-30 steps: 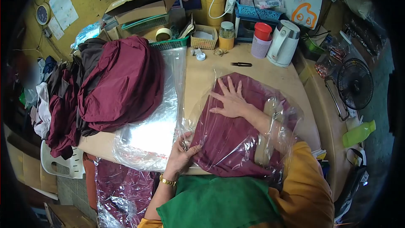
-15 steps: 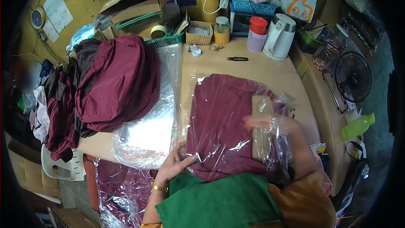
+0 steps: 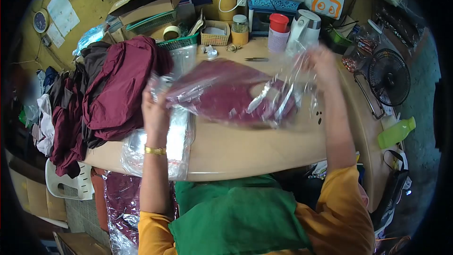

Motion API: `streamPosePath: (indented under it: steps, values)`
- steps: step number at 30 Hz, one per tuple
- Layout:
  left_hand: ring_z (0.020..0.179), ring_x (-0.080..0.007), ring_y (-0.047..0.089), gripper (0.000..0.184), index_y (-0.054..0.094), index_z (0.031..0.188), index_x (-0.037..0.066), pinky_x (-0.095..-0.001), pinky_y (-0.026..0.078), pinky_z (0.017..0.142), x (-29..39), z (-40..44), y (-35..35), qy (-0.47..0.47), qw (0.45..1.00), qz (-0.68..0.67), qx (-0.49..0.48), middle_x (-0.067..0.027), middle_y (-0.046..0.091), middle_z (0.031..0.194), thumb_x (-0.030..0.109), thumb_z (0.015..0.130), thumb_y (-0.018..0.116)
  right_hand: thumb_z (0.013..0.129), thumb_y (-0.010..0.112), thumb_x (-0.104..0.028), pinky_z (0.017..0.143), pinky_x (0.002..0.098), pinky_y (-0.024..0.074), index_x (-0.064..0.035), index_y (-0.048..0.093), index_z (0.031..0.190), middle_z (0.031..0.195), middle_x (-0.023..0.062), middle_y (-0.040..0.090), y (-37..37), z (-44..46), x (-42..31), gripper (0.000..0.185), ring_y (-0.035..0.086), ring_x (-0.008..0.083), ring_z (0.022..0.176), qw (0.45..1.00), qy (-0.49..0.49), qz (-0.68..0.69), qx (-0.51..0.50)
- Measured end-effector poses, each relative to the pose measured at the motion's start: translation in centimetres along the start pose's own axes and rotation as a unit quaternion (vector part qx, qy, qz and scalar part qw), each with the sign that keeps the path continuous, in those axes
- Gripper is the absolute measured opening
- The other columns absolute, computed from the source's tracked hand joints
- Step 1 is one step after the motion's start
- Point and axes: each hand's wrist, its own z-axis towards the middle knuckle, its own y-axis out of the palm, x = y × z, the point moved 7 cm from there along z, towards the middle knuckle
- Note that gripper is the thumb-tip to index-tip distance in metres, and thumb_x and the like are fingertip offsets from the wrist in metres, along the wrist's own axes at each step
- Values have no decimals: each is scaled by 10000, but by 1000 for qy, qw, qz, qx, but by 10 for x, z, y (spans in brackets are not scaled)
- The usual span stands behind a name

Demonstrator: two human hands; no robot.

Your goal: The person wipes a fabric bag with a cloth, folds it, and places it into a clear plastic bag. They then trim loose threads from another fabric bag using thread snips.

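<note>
A clear plastic bag with a folded maroon garment (image 3: 222,97) inside is held up above the table, blurred by motion. My left hand (image 3: 155,106) is closed on the bag's left end, close to the maroon pile. At the right end, my right hand (image 3: 323,63) grips the gathered plastic near the white kettle. A heap of maroon and dark cloth (image 3: 120,85) lies on the table's left side. Flat clear bags (image 3: 177,146) lie beside it, partly behind my left forearm.
Small black snips (image 3: 256,59) lie behind the bagged garment. A white kettle (image 3: 302,30), a red-lidded cup (image 3: 279,35), a jar (image 3: 239,28) and baskets (image 3: 215,33) line the back. A black fan (image 3: 388,78) and green bottle (image 3: 396,133) are at right. More bagged maroon cloth (image 3: 118,198) is below.
The bagged garment has risen off the table and moved away from my body. My right hand has left its top and now grips its right end; my left hand has moved forward and left with it.
</note>
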Motion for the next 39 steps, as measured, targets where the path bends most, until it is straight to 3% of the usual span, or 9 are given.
streamPosePath:
  steps: [5, 11, 12, 16, 20, 26, 32, 34, 39]
  values:
    - [1031, -166, 618, 491, 398, 1380, 21, -287, 532, 872, 70, -50, -28, 169, 984, 51, 39, -114, 575, 1238, 71, 953, 634, 959, 562, -126, 431, 215, 437, -16, 615, 847, 743, 105, 681, -9, -28, -88, 166, 596, 106, 496, 994, -73, -19, -78]
    - [965, -155, 547, 745, 301, 1488, -3, -279, 499, 753, -40, -155, -122, -238, 895, 372, 63, -142, 530, 1197, 96, 881, 721, 979, 538, -189, 442, 232, 452, -22, 646, 819, 628, 56, 639, -107, -129, 119, 255, 584, 123, 475, 900, 299, -274, -158]
    - [899, -157, 536, 731, 320, 1491, 27, -272, 486, 715, -28, -152, -152, -14, 910, 399, 107, -129, 539, 1138, 86, 878, 713, 979, 538, -189, 442, 232, 452, -22, 646, 819, 628, 56, 639, -128, -126, 130, 255, 584, 123, 475, 900, 302, -274, -156]
    - [1097, -255, 550, 661, 422, 1447, 56, -383, 459, 946, 71, -137, -91, 147, 839, 510, 119, -150, 546, 1237, 27, 844, 691, 978, 516, -335, 950, 348, 479, 38, 636, 1152, 1137, 119, 695, -120, -88, 66, 429, 628, 293, 1124, 896, 189, -401, 26]
    - [1372, -410, 383, 709, 426, 1447, 68, -516, 286, 1135, 18, -121, 25, 185, 799, 546, -171, -216, 431, 1454, 240, 842, 753, 869, 691, -464, 1175, 395, 276, 15, 224, 1531, 1547, 266, 317, -10, -34, 107, 941, 320, 348, 1445, 914, 153, -369, -74]
    - [1488, -411, 165, 753, 372, 1511, 146, -670, 83, 1146, -85, -117, 14, 98, 689, 685, -217, -193, 243, 1596, 591, 925, 533, 847, 762, -325, 937, 347, 527, 2, 404, 1452, 1286, 184, 573, 58, 14, 198, 776, 630, 212, 1054, 883, 313, -135, -322]
    - [1482, -398, 196, 730, 416, 1489, 142, -665, 95, 1147, -83, -118, 16, 113, 693, 682, -203, -184, 288, 1579, 537, 901, 594, 859, 736, -177, 587, 215, 460, -21, 583, 1282, 940, 55, 686, 60, 35, 127, 476, 616, 95, 730, 950, 225, 182, -113]
    - [1482, -392, 199, 733, 414, 1490, 145, -664, 97, 1146, -83, -117, 14, 113, 697, 679, -201, -181, 289, 1580, 534, 898, 599, 847, 738, -144, 609, 235, 464, -25, 586, 1267, 977, 65, 683, 107, 18, 137, 462, 629, 122, 767, 879, 213, 59, -423]
    - [1480, -385, 207, 725, 428, 1482, 153, -670, 101, 1144, -82, -118, 9, 102, 700, 682, -184, -167, 282, 1586, 536, 891, 603, 927, 628, -246, 680, 239, 473, -14, 596, 1197, 972, 56, 640, -47, 104, 146, 358, 607, 156, 795, 986, 54, 26, 153]
